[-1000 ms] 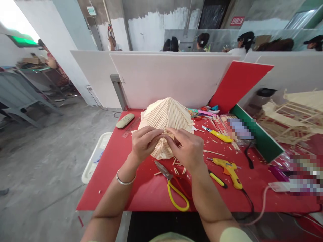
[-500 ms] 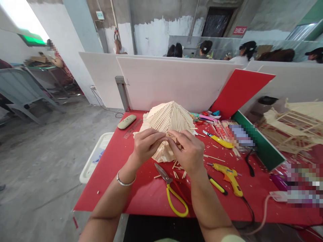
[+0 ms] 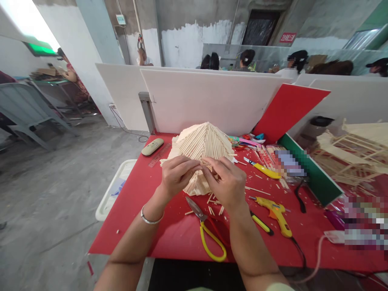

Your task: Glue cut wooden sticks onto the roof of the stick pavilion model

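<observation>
A roof-shaped model of thin wooden sticks [image 3: 201,141] stands on the red tabletop [image 3: 169,238], its sloping faces covered with sticks laid side by side. In front of it my left hand [image 3: 178,173] and my right hand [image 3: 226,180] meet, thumbs and forefingers pinched together. Whatever lies between the fingertips is too small or hidden to name. Both hands cover part of the model's lower front. Below them lie the scissors [image 3: 198,212], blades pointing away, with one yellow and one red handle. Short stick pieces [image 3: 211,210] are scattered beside the blades.
To the right lie a yellow glue gun [image 3: 277,212] with its cord, a yellow utility knife [image 3: 263,169] and another cutter [image 3: 260,222]. A beige oval case [image 3: 152,146] rests at left. White boards [image 3: 209,101] stand behind; a green panel [image 3: 312,169] borders the right.
My hands stay pinched together in front of the model, with barely any shift. The tools and the model keep their places.
</observation>
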A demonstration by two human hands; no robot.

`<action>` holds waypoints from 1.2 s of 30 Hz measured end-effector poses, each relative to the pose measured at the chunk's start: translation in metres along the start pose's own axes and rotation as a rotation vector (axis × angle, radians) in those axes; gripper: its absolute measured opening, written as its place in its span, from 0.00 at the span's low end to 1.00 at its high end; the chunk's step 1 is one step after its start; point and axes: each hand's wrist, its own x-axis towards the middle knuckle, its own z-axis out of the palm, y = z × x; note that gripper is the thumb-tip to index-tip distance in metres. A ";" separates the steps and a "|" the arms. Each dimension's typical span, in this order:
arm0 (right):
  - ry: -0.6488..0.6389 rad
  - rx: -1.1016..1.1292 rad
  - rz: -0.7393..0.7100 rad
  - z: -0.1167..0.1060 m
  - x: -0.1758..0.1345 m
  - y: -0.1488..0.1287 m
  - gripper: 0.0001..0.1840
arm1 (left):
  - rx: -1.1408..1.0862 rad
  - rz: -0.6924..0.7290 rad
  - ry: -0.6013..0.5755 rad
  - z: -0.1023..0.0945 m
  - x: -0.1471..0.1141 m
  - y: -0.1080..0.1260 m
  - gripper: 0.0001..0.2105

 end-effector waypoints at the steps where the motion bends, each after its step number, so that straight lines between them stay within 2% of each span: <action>1: 0.001 -0.001 0.000 0.000 0.000 0.000 0.12 | 0.005 0.000 0.002 0.000 0.000 0.000 0.07; 9: -0.019 0.005 0.017 -0.001 0.000 0.001 0.12 | 0.019 0.010 0.020 0.003 -0.003 -0.002 0.11; 36: -0.021 -0.005 0.025 0.000 -0.002 0.001 0.12 | 0.093 0.019 -0.045 0.002 -0.002 -0.001 0.10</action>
